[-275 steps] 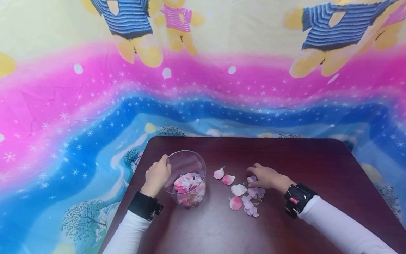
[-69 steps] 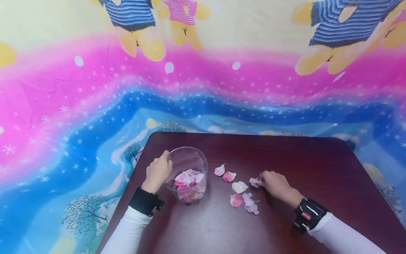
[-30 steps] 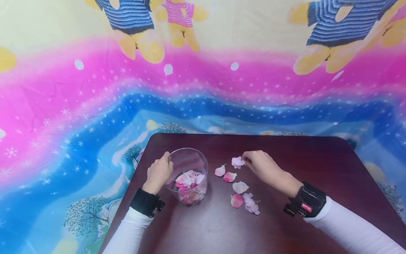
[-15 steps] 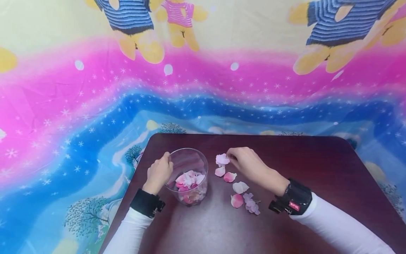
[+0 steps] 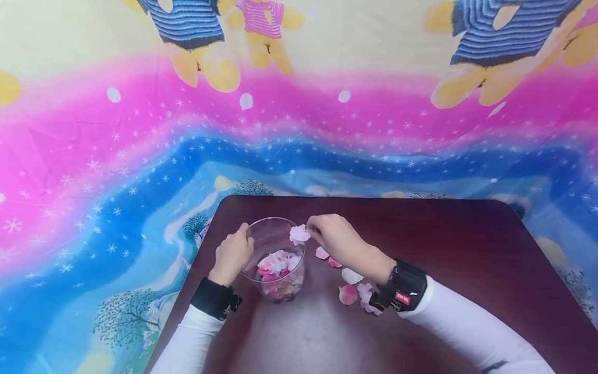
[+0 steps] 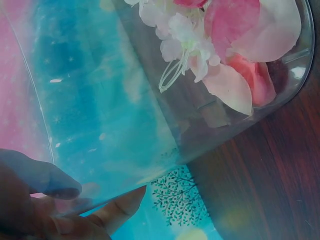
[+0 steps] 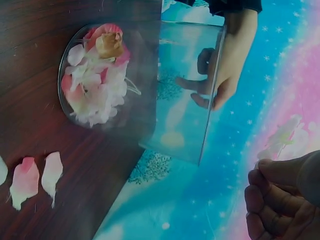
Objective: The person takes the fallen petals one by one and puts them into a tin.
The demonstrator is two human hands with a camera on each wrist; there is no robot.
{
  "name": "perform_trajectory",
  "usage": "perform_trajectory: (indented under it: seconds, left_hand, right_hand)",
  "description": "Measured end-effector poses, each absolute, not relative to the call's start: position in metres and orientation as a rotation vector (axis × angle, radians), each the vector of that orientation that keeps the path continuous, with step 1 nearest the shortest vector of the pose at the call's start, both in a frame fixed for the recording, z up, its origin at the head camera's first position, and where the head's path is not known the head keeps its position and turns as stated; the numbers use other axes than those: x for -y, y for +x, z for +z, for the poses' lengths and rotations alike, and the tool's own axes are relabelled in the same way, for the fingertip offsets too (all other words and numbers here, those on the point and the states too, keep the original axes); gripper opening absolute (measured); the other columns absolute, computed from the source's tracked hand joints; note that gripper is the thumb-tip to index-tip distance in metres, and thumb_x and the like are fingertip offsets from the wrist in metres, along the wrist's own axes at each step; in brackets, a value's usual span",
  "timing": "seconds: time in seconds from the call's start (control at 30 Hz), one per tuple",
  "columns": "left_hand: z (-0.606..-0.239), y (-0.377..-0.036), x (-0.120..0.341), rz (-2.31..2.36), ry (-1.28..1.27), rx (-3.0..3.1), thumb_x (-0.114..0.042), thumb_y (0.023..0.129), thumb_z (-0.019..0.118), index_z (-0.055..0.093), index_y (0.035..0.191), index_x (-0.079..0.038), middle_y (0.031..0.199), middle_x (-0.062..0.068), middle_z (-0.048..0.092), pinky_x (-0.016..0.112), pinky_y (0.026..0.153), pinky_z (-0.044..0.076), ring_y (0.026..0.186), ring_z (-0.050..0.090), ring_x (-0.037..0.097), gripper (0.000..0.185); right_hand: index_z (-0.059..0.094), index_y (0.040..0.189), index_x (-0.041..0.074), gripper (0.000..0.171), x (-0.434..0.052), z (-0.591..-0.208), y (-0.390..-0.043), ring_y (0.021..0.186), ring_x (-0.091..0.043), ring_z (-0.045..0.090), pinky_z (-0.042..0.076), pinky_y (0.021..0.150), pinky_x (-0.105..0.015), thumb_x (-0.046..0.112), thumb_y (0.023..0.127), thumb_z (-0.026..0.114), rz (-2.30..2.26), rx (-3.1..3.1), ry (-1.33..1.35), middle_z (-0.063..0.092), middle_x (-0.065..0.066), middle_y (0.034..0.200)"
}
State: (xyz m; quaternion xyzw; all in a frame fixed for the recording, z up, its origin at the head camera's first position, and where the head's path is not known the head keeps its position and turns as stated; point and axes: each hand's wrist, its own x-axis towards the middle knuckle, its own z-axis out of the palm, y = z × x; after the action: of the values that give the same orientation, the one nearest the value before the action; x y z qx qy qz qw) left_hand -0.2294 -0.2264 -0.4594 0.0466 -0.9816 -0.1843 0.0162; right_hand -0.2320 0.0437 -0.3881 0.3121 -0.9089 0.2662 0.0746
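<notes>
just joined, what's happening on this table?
A person is handling fabric petals at a dark wooden table. The left hand grips the rim of a clear glass jar that already holds pink and white petals. The right hand pinches a pale blossom right at the jar's rim. A few loose petals lie on the table beside the jar.

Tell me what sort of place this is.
Probably a home or makeshift craft corner, not a workshop. A dark reddish wooden table stands against a draped cartoon-bear cloth backdrop, and a clear glass jar of pink fabric petals sits on it, with loose pink petals beside it.
</notes>
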Motion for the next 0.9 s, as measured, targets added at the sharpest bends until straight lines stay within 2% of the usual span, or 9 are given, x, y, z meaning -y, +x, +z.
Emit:
perform_trajectory:
  seconds: [0.17, 0.3, 0.33, 0.4, 0.43, 0.5, 0.57, 0.67, 0.9]
  left_hand:
    - [-0.459, -0.229, 0.226, -0.574, 0.142, 3.046, -0.019, 0.1, 0.05, 0.054, 0.106, -0.012, 0.066, 0.007, 0.051, 0.036, 0.052, 0.037, 0.061, 0.055, 0.026, 0.01]
    - [-0.459, -0.229, 0.225, -0.578, 0.132, 3.042, -0.02, 0.101, 0.05, 0.054, 0.108, -0.011, 0.066, 0.007, 0.051, 0.036, 0.051, 0.038, 0.06, 0.055, 0.026, 0.012]
    - [-0.459, -0.23, 0.225, -0.578, 0.135, 3.043, -0.02, 0.101, 0.049, 0.054, 0.109, -0.012, 0.066, 0.007, 0.051, 0.036, 0.052, 0.038, 0.06, 0.055, 0.026, 0.012]
    - [-0.46, -0.23, 0.225, -0.578, 0.138, 3.045, -0.02, 0.101, 0.05, 0.054, 0.11, -0.012, 0.066, 0.007, 0.052, 0.036, 0.051, 0.039, 0.06, 0.055, 0.026, 0.014]
    - [-0.46, -0.23, 0.225, -0.575, 0.142, 3.046, -0.02, 0.101, 0.05, 0.054, 0.111, -0.012, 0.067, 0.007, 0.052, 0.036, 0.051, 0.039, 0.06, 0.055, 0.026, 0.014]
    - [-0.46, -0.23, 0.225, -0.574, 0.149, 3.048, -0.021, 0.101, 0.05, 0.054, 0.111, -0.012, 0.067, 0.008, 0.053, 0.036, 0.052, 0.04, 0.06, 0.056, 0.026, 0.015]
    - [-0.46, -0.231, 0.225, -0.568, 0.153, 3.045, -0.021, 0.1, 0.051, 0.055, 0.111, -0.012, 0.068, 0.008, 0.055, 0.037, 0.052, 0.04, 0.062, 0.057, 0.027, 0.014]
    - [-0.46, -0.23, 0.225, -0.566, 0.152, 3.045, -0.021, 0.1, 0.052, 0.055, 0.109, -0.012, 0.069, 0.008, 0.055, 0.037, 0.052, 0.041, 0.062, 0.058, 0.027, 0.013]
    - [-0.461, -0.23, 0.226, -0.574, 0.153, 3.037, -0.02, 0.1, 0.053, 0.055, 0.108, -0.012, 0.069, 0.008, 0.056, 0.037, 0.053, 0.041, 0.063, 0.058, 0.027, 0.012]
  right_hand:
    - [0.072, 0.089, 0.009, 0.009, -0.027, -0.394, -0.233, 0.069, -0.01, 0.055, 0.05, 0.069, -0.029, 0.002, 0.091, 0.067, 0.768, 2.674, 0.953, 0.069, 0.001, 0.078]
    - [0.071, 0.09, 0.009, 0.007, -0.015, -0.402, -0.233, 0.073, -0.014, 0.064, 0.054, 0.073, -0.033, 0.003, 0.092, 0.068, 0.733, 2.631, 0.973, 0.071, 0.0, 0.079]
    - [0.072, 0.094, 0.009, 0.005, -0.013, -0.403, -0.233, 0.079, -0.017, 0.067, 0.054, 0.077, -0.035, 0.006, 0.092, 0.069, 0.702, 2.635, 0.982, 0.073, -0.002, 0.084]
    - [0.072, 0.112, 0.009, 0.023, -0.009, -0.406, -0.232, 0.103, -0.025, 0.068, 0.052, 0.094, -0.041, 0.019, 0.092, 0.073, 0.611, 2.689, 1.0, 0.074, -0.008, 0.108]
    - [0.068, 0.125, 0.011, 0.038, -0.008, -0.407, -0.232, 0.119, -0.029, 0.064, 0.047, 0.104, -0.046, 0.029, 0.092, 0.074, 0.552, 2.734, 1.013, 0.07, -0.01, 0.125]
    - [0.052, 0.147, 0.019, 0.068, -0.008, -0.408, -0.23, 0.145, -0.034, 0.042, 0.031, 0.118, -0.055, 0.048, 0.089, 0.072, 0.418, 2.831, 1.041, 0.048, -0.013, 0.154]
    - [0.034, 0.158, 0.027, 0.087, -0.009, -0.409, -0.229, 0.157, -0.037, 0.018, 0.014, 0.123, -0.061, 0.062, 0.086, 0.068, 0.34, 2.915, 1.066, 0.024, -0.013, 0.168]
    - [0.022, 0.162, 0.031, 0.091, -0.012, -0.409, -0.228, 0.16, -0.035, 0.005, 0.005, 0.124, -0.062, 0.07, 0.088, 0.058, 0.306, 2.955, 1.099, 0.011, -0.011, 0.172]
    - [0.021, 0.162, 0.03, 0.088, -0.014, -0.411, -0.227, 0.16, -0.036, 0.006, 0.006, 0.124, -0.061, 0.071, 0.09, 0.051, 0.322, 2.939, 1.143, 0.011, -0.011, 0.171]
